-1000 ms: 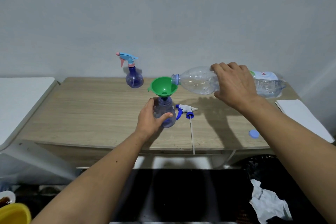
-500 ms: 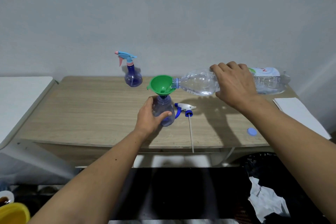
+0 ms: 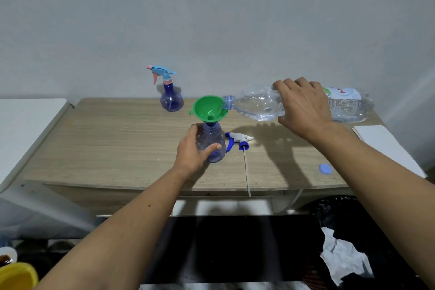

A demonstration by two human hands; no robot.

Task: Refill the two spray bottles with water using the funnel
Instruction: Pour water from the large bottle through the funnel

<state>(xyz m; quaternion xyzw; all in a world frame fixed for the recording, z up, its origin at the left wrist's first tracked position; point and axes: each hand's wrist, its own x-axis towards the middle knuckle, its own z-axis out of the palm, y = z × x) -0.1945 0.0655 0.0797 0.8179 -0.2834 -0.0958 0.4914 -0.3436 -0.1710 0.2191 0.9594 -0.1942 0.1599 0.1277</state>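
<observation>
While fingers [image 3: 213, 147] wrap spray bottle [image 3: 211, 143], funnel [image 3: 209, 108] sits above.

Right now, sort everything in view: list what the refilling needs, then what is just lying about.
For the job:
funnel
near spray bottle, held by left hand
water bottle, held by right hand
far spray bottle
loose spray head
bottle cap

Lying about:
white sheet
crumpled paper
yellow container
</observation>
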